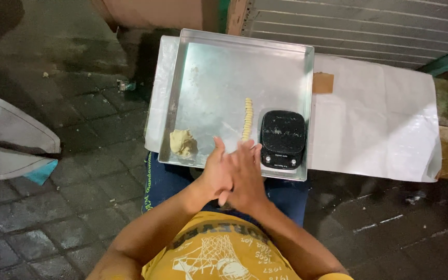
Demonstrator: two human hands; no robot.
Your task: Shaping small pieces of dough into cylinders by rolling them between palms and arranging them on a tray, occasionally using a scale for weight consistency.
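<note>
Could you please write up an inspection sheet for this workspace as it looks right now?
Surface: metal tray resting partly on white paper.
Job's things: dough lump in the tray's near left corner; row of small dough pieces; black scale.
Clutter: brown card on the paper.
Grips: left hand and right hand pressed palm to palm over the tray's near edge; anything between them is hidden.
Cables: nothing seen.
Surroundings: wet paving, shutter behind.

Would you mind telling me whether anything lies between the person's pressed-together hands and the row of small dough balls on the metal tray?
Nothing visible does. The left hand and right hand are pressed palm to palm at the tray's near edge, and the row of dough balls starts just beyond the fingertips. The black scale sits beside it.
</note>
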